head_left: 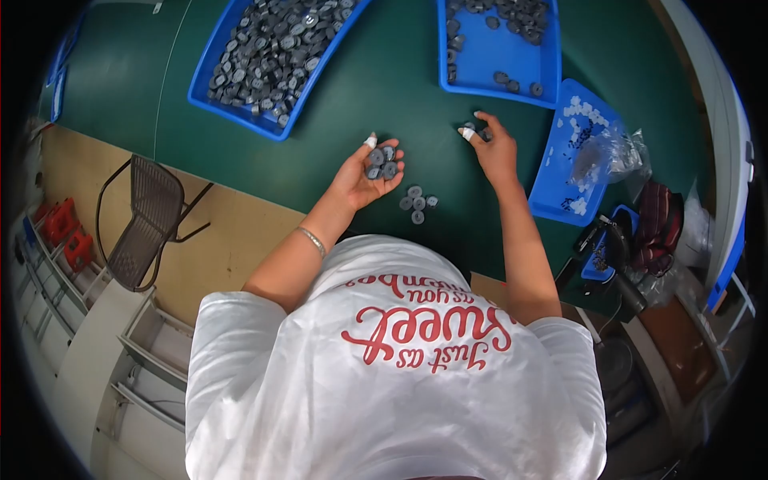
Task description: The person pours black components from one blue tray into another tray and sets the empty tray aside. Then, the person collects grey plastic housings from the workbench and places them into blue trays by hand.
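My left hand (362, 182) is turned palm up, its fingers curled around several small grey round parts (376, 158) resting in the palm. A white wrap covers the thumb tip. Over the green table (320, 172), my right hand (498, 156) pinches at least one grey round part (470, 126) between thumb and fingers; its thumb is wrapped in white too. The fingers partly hide what is in the right hand. Between the hands, closer to my body, a small cluster of loose grey round parts (417, 203) lies on the table.
A blue tray (276, 132) heaped with grey parts stands at back left, another blue tray (500, 92) at back right. A shallower blue tray (552, 180) holds white and black bits beside a clear plastic bag (612, 156). A chair (148, 216) stands left.
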Action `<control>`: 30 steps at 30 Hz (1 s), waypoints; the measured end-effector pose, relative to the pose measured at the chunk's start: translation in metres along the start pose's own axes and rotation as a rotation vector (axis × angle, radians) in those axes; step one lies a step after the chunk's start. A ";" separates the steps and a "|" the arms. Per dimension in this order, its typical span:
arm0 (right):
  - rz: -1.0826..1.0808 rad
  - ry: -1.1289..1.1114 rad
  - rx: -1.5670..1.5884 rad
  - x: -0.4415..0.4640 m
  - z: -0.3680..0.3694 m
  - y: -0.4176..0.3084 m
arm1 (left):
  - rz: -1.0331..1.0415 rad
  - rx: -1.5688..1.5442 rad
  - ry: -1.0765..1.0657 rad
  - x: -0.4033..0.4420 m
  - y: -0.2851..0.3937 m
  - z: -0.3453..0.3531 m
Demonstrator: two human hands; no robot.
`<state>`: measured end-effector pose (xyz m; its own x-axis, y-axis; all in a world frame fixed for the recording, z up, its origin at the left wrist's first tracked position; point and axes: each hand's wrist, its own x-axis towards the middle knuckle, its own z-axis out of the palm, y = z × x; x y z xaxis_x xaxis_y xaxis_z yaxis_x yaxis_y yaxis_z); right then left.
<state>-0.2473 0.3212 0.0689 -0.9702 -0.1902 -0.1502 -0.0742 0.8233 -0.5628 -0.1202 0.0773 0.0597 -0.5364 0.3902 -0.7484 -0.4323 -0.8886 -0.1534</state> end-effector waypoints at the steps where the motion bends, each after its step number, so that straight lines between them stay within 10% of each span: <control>1: 0.003 -0.011 0.005 -0.003 0.005 0.002 | -0.002 -0.006 -0.024 0.001 0.001 0.001; 7: 0.359 -0.354 0.404 -0.002 0.005 -0.010 | -0.001 -0.017 -0.043 -0.005 0.001 0.007; 9: 0.611 -0.611 1.323 -0.003 0.001 -0.010 | 0.004 -0.039 -0.073 -0.005 0.004 0.012; 13: 0.604 -0.730 1.972 -0.010 0.008 -0.042 | 0.037 -0.091 -0.150 -0.009 0.011 0.025; 24: 0.580 -0.766 2.173 0.037 0.017 -0.146 | 0.276 -0.159 -0.279 -0.048 0.068 0.066; 30: 0.497 -0.782 1.889 0.087 0.042 -0.233 | 0.785 0.180 -0.079 -0.069 0.143 0.079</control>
<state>-0.3050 0.0899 0.1526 -0.5166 -0.7234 -0.4582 0.8557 -0.4553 -0.2458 -0.2020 -0.0575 0.1406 -0.7788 -0.3096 -0.5455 -0.0146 -0.8605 0.5092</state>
